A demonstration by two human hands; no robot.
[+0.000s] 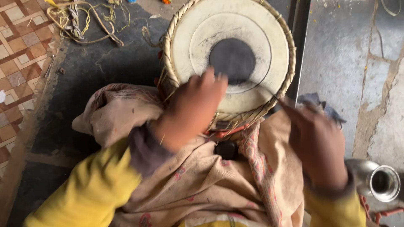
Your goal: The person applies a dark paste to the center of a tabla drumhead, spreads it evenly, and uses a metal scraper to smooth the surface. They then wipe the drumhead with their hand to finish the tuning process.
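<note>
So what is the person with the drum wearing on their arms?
Both arms wear bright yellow sleeves with darker purplish-grey ribbed cuffs showing at the wrists. The left hand and right hand are bare: no gloves, and no rings or bracelets visible in the blur.

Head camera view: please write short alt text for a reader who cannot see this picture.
A person's left hand rests on the pale skin of a round drum with a black centre spot and a woven rim, while the right hand, blurred, is beside the rim. The drum sits against a beige patterned cloth on the lap; a metal pot stands at the right.
</note>
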